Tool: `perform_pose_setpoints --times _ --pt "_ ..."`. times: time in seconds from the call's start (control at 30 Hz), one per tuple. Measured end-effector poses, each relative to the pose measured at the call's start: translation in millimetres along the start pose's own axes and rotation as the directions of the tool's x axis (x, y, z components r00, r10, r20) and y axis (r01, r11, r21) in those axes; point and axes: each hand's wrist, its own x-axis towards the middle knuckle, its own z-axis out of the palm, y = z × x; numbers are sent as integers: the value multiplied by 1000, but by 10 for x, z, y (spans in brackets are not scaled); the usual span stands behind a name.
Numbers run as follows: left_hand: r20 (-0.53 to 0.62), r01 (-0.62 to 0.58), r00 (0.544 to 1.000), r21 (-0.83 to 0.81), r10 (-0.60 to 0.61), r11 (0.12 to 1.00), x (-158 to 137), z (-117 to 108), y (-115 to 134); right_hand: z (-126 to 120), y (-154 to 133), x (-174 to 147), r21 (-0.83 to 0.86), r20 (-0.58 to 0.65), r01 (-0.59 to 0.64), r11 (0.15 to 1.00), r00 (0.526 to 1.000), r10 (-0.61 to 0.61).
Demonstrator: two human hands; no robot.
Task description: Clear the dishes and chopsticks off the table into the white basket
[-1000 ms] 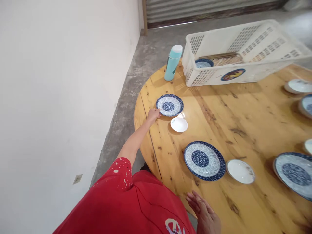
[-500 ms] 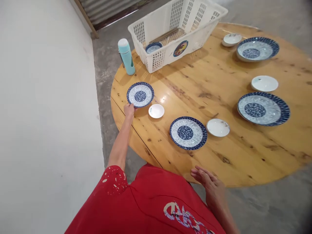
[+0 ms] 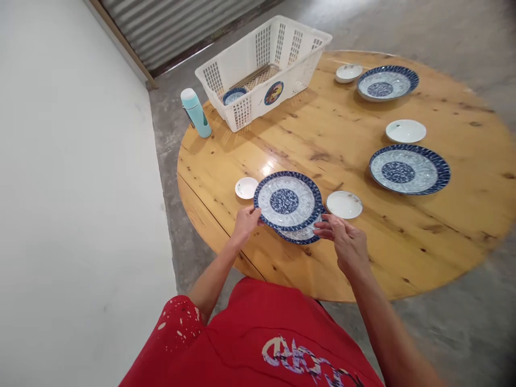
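left hand (image 3: 244,226): fingers closed in a pinch on the lower left rim of the upper plate (image 3: 284,201), blue-and-white with a dark patterned rim. that plate sits over most of the lower plate (image 3: 300,235), a similar one; only the near and right edges of the lower one show. whether the two touch, cannot tell.

right hand (image 3: 346,242): half open, fingers loosely bent, tips at the right edge of the two plates. cannot tell if it has hold of either rim.

close by, on the round wooden table (image 3: 403,236): left white bowl (image 3: 245,188) just beside the upper plate's left side; right white dish (image 3: 344,205) just right of the plates, near the right fingertips.

farther right: another blue-rimmed plate (image 3: 409,169) with a white bowl (image 3: 406,131) just beyond it. toward the far edge, a far plate (image 3: 387,83) beside a small bowl (image 3: 348,73).

far left: white plastic crate (image 3: 298,80), a blue-rimmed dish (image 3: 235,96) inside; light-blue bottle (image 3: 196,114) upright beside it.
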Motion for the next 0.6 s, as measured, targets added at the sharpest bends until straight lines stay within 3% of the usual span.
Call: perform_pose_setpoints --times 0.2,0.4,0.6 --pt "77 -21 997 222 4 975 -52 311 -231 -169 269 68 -327 -16 -21 945 1000 16" --pt "125 -71 992 522 7 850 3 324 -211 -295 558 165 -595 20 5 803 1000 9" --pt "125 -98 992 674 18 732 93 302 -159 -289 615 214 -726 65 65 684 998 -26"
